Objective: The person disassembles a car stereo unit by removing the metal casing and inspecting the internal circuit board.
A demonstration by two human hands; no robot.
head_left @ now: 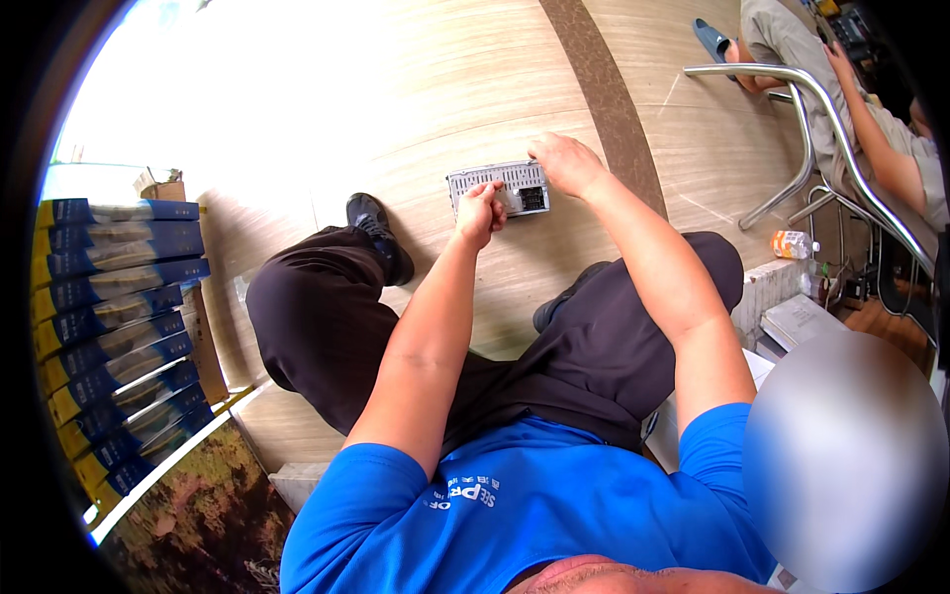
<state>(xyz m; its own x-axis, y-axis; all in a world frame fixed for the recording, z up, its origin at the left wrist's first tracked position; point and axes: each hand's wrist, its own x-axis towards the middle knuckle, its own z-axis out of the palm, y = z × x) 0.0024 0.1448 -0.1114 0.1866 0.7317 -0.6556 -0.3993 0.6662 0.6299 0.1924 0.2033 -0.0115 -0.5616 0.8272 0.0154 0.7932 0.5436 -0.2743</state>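
A silver metal electronics box (pixel 467 183) with rows of vent slots is in front of me, between and beyond my feet. Black connector sockets (pixel 533 198) sit in the right part of its near face. My left hand (pixel 479 214) is closed in a pinch against that near face; what its fingertips hold, if anything, is too small to make out. My right hand (pixel 569 165) grips the far right corner of the box, its fingertips partly hidden behind the edge.
Blue-and-yellow boxes (pixel 124 267) are stacked at the left, above a picture panel (pixel 203 510). On the right are a metal-framed chair (pixel 826 99), a seated person (pixel 792 40) and an orange-labelled bottle (pixel 792 245). A dark strip (pixel 604 89) crosses the tiled floor.
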